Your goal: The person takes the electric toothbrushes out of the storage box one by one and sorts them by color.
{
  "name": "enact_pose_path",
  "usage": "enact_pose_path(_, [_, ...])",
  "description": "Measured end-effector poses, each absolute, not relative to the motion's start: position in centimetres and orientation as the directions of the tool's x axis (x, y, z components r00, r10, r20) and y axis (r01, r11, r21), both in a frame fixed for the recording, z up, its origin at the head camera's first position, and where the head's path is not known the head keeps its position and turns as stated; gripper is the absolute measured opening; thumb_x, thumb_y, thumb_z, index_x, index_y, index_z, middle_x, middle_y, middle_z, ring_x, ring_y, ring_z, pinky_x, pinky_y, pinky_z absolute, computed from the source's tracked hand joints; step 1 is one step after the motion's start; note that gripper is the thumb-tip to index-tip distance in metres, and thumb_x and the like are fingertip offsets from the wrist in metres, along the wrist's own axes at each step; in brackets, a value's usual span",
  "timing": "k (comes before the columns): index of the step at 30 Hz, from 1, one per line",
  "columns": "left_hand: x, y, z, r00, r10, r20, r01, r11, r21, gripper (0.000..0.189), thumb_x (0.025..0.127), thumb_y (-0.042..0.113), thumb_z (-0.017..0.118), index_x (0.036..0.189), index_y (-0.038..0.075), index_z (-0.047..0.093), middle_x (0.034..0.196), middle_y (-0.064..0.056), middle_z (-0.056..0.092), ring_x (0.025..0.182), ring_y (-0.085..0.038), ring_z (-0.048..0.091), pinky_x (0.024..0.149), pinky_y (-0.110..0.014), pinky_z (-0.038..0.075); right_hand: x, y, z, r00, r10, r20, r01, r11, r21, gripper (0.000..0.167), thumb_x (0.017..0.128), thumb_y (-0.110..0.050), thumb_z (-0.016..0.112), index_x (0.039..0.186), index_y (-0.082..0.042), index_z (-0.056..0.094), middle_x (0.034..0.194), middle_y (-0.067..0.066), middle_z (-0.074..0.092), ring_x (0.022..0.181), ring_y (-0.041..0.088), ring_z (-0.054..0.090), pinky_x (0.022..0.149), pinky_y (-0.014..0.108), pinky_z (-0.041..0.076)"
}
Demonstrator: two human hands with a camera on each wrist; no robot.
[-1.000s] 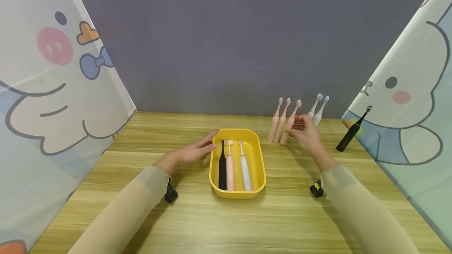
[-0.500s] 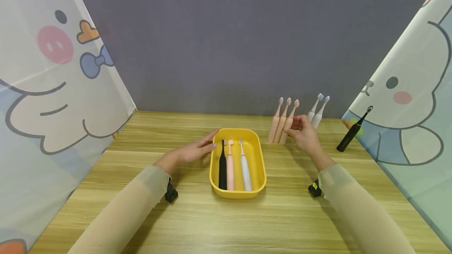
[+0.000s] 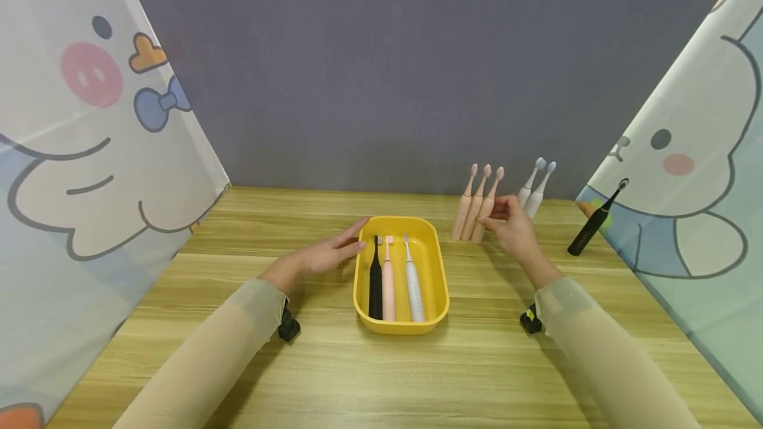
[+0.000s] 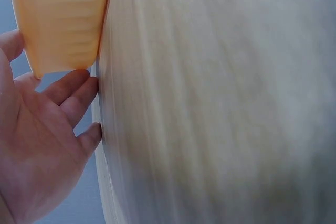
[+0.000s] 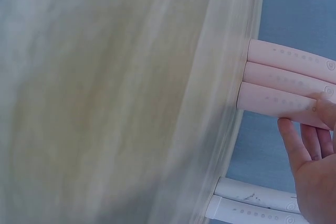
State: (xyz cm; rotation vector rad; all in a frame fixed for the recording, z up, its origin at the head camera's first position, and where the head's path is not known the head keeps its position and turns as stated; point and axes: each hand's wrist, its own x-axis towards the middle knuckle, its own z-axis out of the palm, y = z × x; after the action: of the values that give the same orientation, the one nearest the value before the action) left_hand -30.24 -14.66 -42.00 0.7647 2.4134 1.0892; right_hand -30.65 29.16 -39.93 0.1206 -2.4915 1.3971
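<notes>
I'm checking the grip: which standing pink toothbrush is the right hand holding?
The rightmost pink toothbrush, at the row's end nearest the standing white pair. The right hand pinches it; the other two stand to its left.

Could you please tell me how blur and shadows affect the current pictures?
Head view: mostly sharp, soft shadows on the table; left wrist view: table blurred, yellow box looking orange; right wrist view: table blurred and partly shadowed, pink toothbrushes clearer.

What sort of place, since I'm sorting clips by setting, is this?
Probably a staged tabletop booth rather than a bathroom: a plain grey backdrop and cartoon-printed side panels flank a wood-grain table, where pink toothbrushes stand in a row near a yellow tray.
</notes>
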Motion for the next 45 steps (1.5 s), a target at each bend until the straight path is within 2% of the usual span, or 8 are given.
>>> enact_pose_path(11, [-30.1,-14.5,-41.7,-0.775,0.623,-0.108,0.330,0.544,0.771,0.077,0.118,0.054,0.041,0.179,0.033,0.000,0.184,-0.016,0.017,0.167,-0.043,0.028,0.136,-0.067,0.021,-30.6,29.4,-39.9,-0.960,0.057,0.276,-0.196,0.568,-0.799,0.055,0.103,-0.008,0.077,0.144,0.011,0.047,0.141,0.034,0.061,0.134,0.049,0.063,0.082,0.004,0.046])
enact_pose_path(16, [-30.0,-14.4,-41.7,-0.773,0.625,-0.108,0.325,0.537,0.779,0.076,0.118,0.052,0.041,0.179,0.031,0.000,0.184,-0.018,0.018,0.167,-0.043,0.029,0.136,-0.065,0.022,-30.6,29.6,-39.9,-0.967,0.036,0.254,-0.183,0.596,-0.782,0.059,0.103,-0.010,0.078,0.148,0.011,0.046,0.143,0.033,0.060,0.136,0.051,0.062,0.101,0.028,0.054])
enact_pose_path(18, [-30.0,-14.4,-41.8,-0.769,0.630,-0.104,0.331,0.533,0.779,0.076,0.118,0.052,0.040,0.179,0.030,0.000,0.185,-0.016,0.015,0.167,-0.043,0.028,0.136,-0.065,0.022,-30.5,29.7,-40.0,-0.966,0.028,0.256,-0.189,0.600,-0.777,0.061,0.103,-0.010,0.078,0.150,0.011,0.045,0.143,0.034,0.060,0.135,0.051,0.062,0.104,0.032,0.054])
enact_pose_path(23, [-30.1,-14.4,-41.9,-0.763,0.639,-0.095,0.343,0.526,0.779,0.076,0.119,0.051,0.040,0.179,0.029,-0.001,0.186,-0.012,0.009,0.168,-0.043,0.027,0.136,-0.065,0.022,-30.1,30.2,-40.1,-0.966,0.005,0.260,-0.211,0.570,-0.794,0.066,0.102,-0.010,0.080,0.154,0.009,0.045,0.145,0.034,0.060,0.134,0.051,0.063,0.089,0.009,0.051])
enact_pose_path(28, [-30.2,-14.5,-42.1,-0.763,0.640,-0.093,0.345,0.524,0.779,0.076,0.118,0.052,0.040,0.179,0.030,-0.001,0.186,-0.011,0.007,0.168,-0.043,0.027,0.136,-0.066,0.021,-29.3,30.7,-40.1,-0.969,-0.023,0.248,-0.219,0.553,-0.804,0.063,0.104,-0.009,0.077,0.156,0.008,0.045,0.145,0.034,0.059,0.131,0.052,0.064,0.083,0.006,0.053])
enact_pose_path(32, [-30.1,-14.6,-42.1,-0.765,0.636,-0.096,0.340,0.526,0.780,0.077,0.118,0.054,0.040,0.179,0.032,-0.001,0.186,-0.012,0.010,0.168,-0.043,0.027,0.135,-0.067,0.022,-28.5,31.3,-39.9,-0.975,-0.043,0.217,-0.203,0.569,-0.797,0.060,0.106,-0.008,0.073,0.156,0.009,0.044,0.146,0.034,0.058,0.125,0.041,0.069,0.082,0.009,0.056])
enact_pose_path(38, [-30.1,-14.6,-42.2,-0.765,0.637,-0.095,0.340,0.525,0.780,0.077,0.118,0.054,0.040,0.179,0.032,-0.001,0.185,-0.015,0.013,0.168,-0.043,0.027,0.135,-0.068,0.022,-26.9,32.1,-40.0,-0.974,-0.093,0.209,-0.226,0.525,-0.820,0.061,0.105,-0.007,0.074,0.156,0.009,0.044,0.148,0.036,0.056,0.107,0.002,0.070,0.084,0.016,0.062])
enact_pose_path(45, [-30.1,-14.6,-42.0,-0.767,0.635,-0.094,0.336,0.522,0.784,0.076,0.118,0.052,0.041,0.179,0.033,-0.001,0.186,-0.013,0.010,0.168,-0.043,0.027,0.135,-0.067,0.022,-25.2,31.8,-39.9,-0.954,-0.181,0.239,-0.298,0.509,-0.808,0.058,0.106,-0.008,0.074,0.156,0.006,0.049,0.149,0.036,0.057,0.110,-0.001,0.070,0.087,0.016,0.061])
